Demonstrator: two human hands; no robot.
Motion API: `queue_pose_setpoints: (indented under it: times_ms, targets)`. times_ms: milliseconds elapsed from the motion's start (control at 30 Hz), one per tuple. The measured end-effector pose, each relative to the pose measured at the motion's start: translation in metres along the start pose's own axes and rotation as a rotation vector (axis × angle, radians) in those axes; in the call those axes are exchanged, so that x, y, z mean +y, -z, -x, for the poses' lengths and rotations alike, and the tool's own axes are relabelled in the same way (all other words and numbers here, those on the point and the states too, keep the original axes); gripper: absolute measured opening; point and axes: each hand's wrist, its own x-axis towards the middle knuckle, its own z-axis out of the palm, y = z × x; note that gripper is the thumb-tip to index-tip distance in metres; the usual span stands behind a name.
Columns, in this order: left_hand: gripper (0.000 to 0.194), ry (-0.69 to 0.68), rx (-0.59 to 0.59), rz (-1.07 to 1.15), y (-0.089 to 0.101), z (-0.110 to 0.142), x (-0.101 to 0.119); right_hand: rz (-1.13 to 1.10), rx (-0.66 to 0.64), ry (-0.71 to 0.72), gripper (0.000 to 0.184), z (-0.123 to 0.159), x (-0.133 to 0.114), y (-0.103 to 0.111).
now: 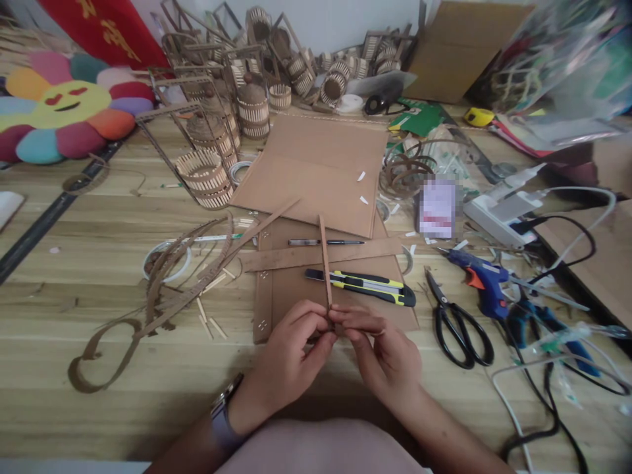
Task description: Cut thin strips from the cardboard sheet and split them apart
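My left hand [299, 349] and my right hand [385, 349] meet at the table's near middle, both pinching the lower end of a narrow brown cardboard strip [324, 257]. The strip points away from me, and its pinched end is mostly hidden by my fingers. Beneath it a yellow and black utility knife [370, 288] and a pen [340, 242] lie across. A wider cardboard strip [365, 253] rests between those two on a cardboard sheet [291, 309]. Another cardboard sheet [316, 168] lies farther back, with small white scraps on it.
Black-handled scissors [461, 332], a blue glue gun [481, 276] and pliers [557, 336] sit right, near a power strip [503, 217] with cables. Curled cardboard strips [197, 283] and a small bowl [168, 263] lie left. Small slatted buckets [205, 176] crowd the back by a flower cushion [69, 105].
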Motion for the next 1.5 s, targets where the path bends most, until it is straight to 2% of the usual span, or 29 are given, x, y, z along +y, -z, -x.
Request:
queue_pose_setpoints:
  times_ms: [267, 400, 500, 667, 867, 1100, 1300, 1500]
  targets:
    - [0.015, 0.053, -0.028, 0.034, 0.000, -0.003, 0.002, -0.026, 0.056, -0.092, 0.015, -0.004, -0.004, 0.002]
    - [0.010, 0.155, -0.011, 0.060, 0.001, -0.004, 0.002, -0.075, 0.053, -0.026, 0.011, -0.001, -0.004, -0.002]
    - [0.021, 0.218, -0.005, 0.063, 0.001, -0.003, 0.002, -0.117, 0.011, 0.047, 0.009, 0.002, -0.002, -0.004]
    - [0.019, 0.153, 0.026, 0.092, 0.002, -0.002, 0.002, 0.019, -0.049, 0.109, 0.017, -0.004, 0.001, -0.001]
    - [0.018, 0.071, 0.053, 0.037, 0.000, -0.002, 0.004, 0.137, -0.046, 0.270, 0.024, -0.009, -0.003, 0.000]
    - [0.017, 0.036, 0.023, -0.002, -0.001, -0.001, 0.003, 0.186, -0.023, 0.237, 0.025, -0.006, -0.001, 0.002]
    - [0.016, 0.038, -0.031, 0.014, 0.002, -0.003, 0.005, 0.076, 0.089, 0.061, 0.018, -0.006, -0.002, -0.002]
    - [0.018, 0.197, -0.016, 0.030, 0.003, -0.003, 0.004, 0.053, 0.053, 0.135, 0.018, -0.003, -0.002, -0.004]
